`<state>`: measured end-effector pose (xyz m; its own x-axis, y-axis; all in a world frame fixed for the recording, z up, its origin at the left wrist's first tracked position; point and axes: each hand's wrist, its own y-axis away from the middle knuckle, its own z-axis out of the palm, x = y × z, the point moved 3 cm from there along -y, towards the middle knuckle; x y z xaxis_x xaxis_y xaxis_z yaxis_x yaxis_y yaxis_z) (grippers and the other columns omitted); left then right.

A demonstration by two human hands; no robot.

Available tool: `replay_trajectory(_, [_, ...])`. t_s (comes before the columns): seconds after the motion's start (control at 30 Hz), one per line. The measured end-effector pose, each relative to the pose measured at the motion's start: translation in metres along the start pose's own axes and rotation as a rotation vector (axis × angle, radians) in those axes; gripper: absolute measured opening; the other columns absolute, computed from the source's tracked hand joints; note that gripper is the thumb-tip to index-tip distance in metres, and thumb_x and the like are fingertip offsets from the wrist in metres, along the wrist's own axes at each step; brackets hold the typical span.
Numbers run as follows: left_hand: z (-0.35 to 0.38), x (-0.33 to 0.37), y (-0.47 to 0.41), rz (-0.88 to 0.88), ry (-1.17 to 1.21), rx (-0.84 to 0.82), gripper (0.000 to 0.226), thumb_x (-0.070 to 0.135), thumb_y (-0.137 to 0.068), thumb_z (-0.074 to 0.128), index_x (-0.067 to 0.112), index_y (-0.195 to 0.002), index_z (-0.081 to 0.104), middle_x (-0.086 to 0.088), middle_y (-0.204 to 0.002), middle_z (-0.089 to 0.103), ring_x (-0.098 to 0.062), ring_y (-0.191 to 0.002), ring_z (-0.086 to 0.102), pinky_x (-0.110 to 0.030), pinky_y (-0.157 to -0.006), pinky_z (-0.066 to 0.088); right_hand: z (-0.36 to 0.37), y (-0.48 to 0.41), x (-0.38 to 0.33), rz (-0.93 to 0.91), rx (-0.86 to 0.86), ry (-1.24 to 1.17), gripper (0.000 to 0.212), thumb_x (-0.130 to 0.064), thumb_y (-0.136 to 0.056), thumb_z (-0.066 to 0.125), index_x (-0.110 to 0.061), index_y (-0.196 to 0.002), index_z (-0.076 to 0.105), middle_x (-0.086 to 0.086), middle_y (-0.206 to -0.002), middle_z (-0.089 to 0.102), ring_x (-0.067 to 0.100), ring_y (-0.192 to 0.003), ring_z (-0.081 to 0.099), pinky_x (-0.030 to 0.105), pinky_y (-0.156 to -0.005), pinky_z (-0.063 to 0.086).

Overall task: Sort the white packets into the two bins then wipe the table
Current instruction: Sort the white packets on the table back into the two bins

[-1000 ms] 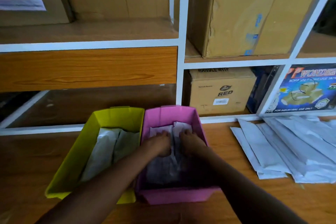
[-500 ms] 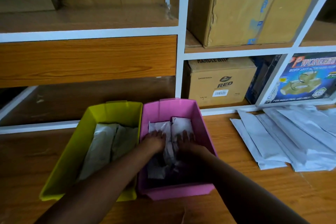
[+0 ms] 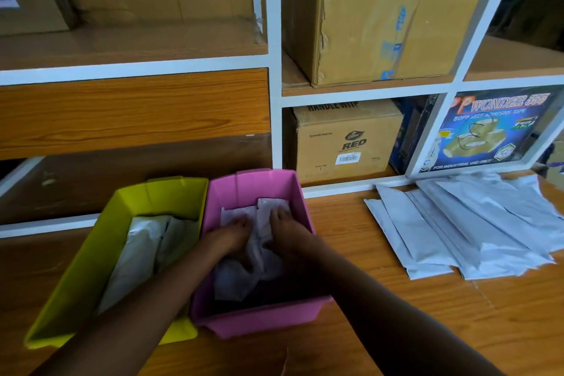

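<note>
Hands shifting slightly since the earlier frames: both were bunched close together inside the pink bin (image 3: 259,319), now they are sitting a little apart with fingers laid forward, and the packets in the pink bin (image 3: 235,284) are looking more crumpled up between them. View is also dipping a bit; the bins and the pile are not moving.

Left hand (image 3: 230,235) is pressing down on the left packet, fingers mostly straight, not gripping anything that I can see. Right hand (image 3: 285,230) is doing the same on the right packet, fingers flat. The thumbs are hidden, so I cannot tell whether either is pinching.

Progress: sorting is partly done, and I judge it is under halfway. Both bins are holding packets, but the loose pile (image 3: 457,229) is waiting on the table (image 3: 396,330), well apart to the right. Wiping is not yet started, and no cloth is showing.

Counts:
- Bins: two, the pink one and the yellow-green bin (image 3: 100,241), touching side by side.
- Packets in the pink bin: at least two.
- Packets in the green bin (image 3: 143,253): about two, leaning lengthwise.
- Loose pile: roughly seven or eight, overlapping, so the exact number is unclear.
- Hands: two, both inside the pink bin.
</note>
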<state>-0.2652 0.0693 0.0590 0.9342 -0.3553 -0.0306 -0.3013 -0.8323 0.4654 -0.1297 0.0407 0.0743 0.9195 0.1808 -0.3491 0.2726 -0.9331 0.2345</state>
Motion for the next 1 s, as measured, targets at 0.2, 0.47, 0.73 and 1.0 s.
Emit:
replay_trajectory(0.2, [-0.043,0.037,0.041,0.029,0.244,0.477,0.090,0.033,-0.086,0.067,0.014,-0.153,0.010,-0.004,-0.161,-0.002,-0.021,-0.148,0.003,-0.043,-0.119,0.020,-0.073,0.103,0.039,-0.213,0.456,-0.232,0.068,-0.044,-0.095,0.048,-0.024,-0.152,0.019,0.000,-0.160,0.017,0.011,-0.134,0.037,0.028,-0.107,0.035])
replay_trajectory(0.47, [-0.054,0.243,0.141,0.339,0.740,0.886,0.062,0.038,-0.092,0.058,0.031,-0.147,0.030,0.013,-0.157,0.021,-0.002,-0.144,0.017,-0.027,-0.114,0.023,-0.070,0.288,0.156,0.006,1.001,-0.536,0.049,-0.041,-0.091,0.059,-0.039,-0.138,0.042,-0.008,-0.138,0.054,0.011,-0.122,0.054,0.033,-0.088,0.054])
replay_trajectory(0.73, [0.034,0.378,0.139,0.427,0.821,0.838,0.053,0.043,-0.094,0.049,0.017,-0.140,0.045,0.001,-0.153,0.034,-0.006,-0.141,0.028,-0.019,-0.113,0.028,-0.027,0.361,0.239,0.106,0.971,-0.559,0.045,-0.038,-0.091,0.056,-0.031,-0.135,0.048,-0.012,-0.130,0.055,0.007,-0.116,0.057,0.030,-0.080,0.057])
replay_trajectory(1.0, [0.028,0.408,0.079,0.330,0.714,0.852,0.051,0.047,-0.094,0.043,0.016,-0.133,0.052,-0.003,-0.149,0.039,-0.013,-0.137,0.036,-0.017,-0.106,0.030,-0.038,0.336,0.318,0.208,0.937,-0.583,0.048,-0.034,-0.090,0.055,-0.021,-0.136,0.051,0.003,-0.132,0.059,0.016,-0.116,0.059,0.023,-0.084,0.053])
